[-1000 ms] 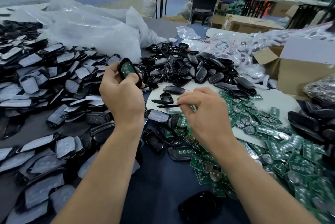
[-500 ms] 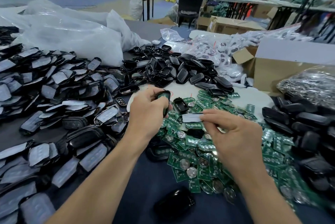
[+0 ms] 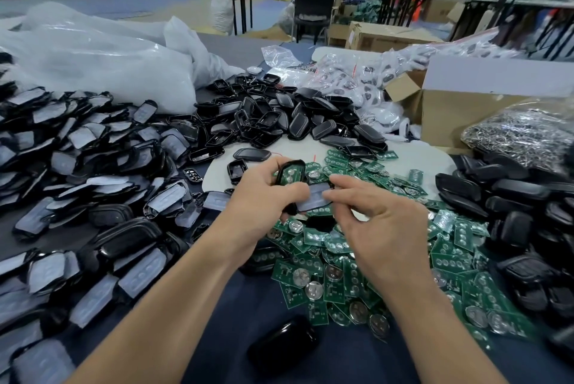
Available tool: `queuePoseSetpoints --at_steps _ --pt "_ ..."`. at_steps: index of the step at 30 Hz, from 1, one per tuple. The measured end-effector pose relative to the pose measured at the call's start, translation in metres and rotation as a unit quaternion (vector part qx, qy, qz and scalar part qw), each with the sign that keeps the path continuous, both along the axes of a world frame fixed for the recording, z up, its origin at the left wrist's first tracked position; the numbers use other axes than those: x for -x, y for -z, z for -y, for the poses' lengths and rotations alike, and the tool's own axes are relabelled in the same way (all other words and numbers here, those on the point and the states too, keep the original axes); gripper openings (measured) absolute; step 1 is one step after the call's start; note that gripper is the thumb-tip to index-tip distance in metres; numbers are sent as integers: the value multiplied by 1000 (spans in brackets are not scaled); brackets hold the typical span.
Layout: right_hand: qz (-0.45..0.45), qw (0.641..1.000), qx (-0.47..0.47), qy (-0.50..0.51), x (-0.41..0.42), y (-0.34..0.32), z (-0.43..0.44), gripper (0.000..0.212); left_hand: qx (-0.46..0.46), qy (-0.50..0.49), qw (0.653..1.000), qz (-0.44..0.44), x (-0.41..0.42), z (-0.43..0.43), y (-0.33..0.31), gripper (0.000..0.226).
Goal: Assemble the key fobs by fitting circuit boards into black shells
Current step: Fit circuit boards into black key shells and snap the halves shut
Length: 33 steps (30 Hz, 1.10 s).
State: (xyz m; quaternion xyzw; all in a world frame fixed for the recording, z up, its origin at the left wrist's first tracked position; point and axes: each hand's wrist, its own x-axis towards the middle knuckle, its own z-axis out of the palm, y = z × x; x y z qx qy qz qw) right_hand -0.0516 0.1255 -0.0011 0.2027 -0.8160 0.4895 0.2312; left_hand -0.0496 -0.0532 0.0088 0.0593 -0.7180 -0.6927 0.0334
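above the heap of green circuit boards point(image 3: 338, 271), the left hand point(image 3: 264, 200) grips a black oval plastic shell point(image 3: 280, 177) with a green board point(image 3: 292, 173) seated inside — the right hand point(image 3: 382, 222) pinches a grey-filmed black cover point(image 3: 313, 198) just beside it.

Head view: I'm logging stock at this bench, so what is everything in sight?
Held shell: one, black with green board inside, left hand's grip.
Filmed cover: one, grey, between both hands.
Circuit boards: many, green, heap beneath the hands and rightward.
Filmed covers: many, black-grey, left pile.
Open shells: many, black, far centre.
Closed shells: many, black, right edge.
Plastic bags: several, white, far left.
Cardboard box: one, brown, far right.
Metal parts bag: one, silvery, right, beside box.
Left hand: one, grips held shell.
Right hand: one, pinches filmed cover.
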Motion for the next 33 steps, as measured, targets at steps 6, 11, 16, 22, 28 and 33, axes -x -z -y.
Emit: queuePoseSetpoints --at_steps 6,11,16,22,28,33 --pt "41 998 -2 47 -6 -7 7 43 -15 -81 997 11 4 0 4 48" --pt "263 944 197 9 -10 -4 24 14 -30 -47 998 -34 3 -1 1 25" --pt "264 948 179 -1 -10 2 29 10 -28 -6 999 -29 2 -4 4 22" --pt "308 918 248 -39 -5 -1 24 26 -55 -79 995 0 1 0 3 9" --pt "325 897 296 -51 -3 -8 19 18 -60 -33 997 20 -1 -5 -4 15" --pt "283 923 260 -10 -1 -6 15 20 44 4 999 -7 -2 -6 0 6"
